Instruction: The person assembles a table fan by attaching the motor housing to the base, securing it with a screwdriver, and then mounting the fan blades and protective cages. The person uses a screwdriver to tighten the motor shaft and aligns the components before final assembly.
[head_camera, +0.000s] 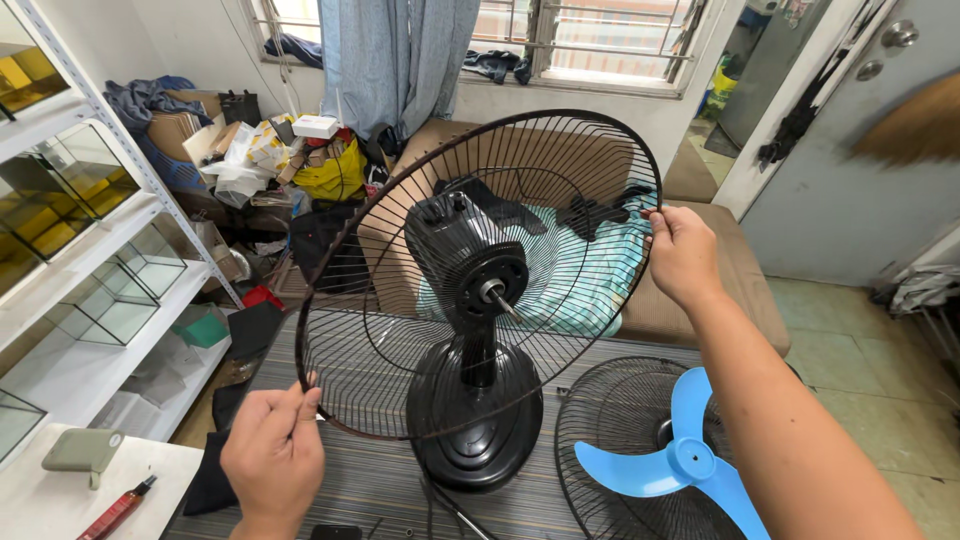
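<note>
A black table fan (470, 400) stands on a grey striped mat, its motor shaft bare. Its rear wire guard (400, 360) is fitted around the motor. My left hand (272, 455) pinches the guard's rim at the lower left. My right hand (682, 252) grips the rim at the upper right. The blue fan blade (672, 462) lies on the second black wire guard (610, 420), flat on the mat at the lower right.
White shelves with glass tanks (105, 300) line the left. A white table corner holds a green object (82, 450) and a small red bottle (118, 510). Behind the fan is a brown couch (740, 290) with a teal cloth, and clutter sits under the window.
</note>
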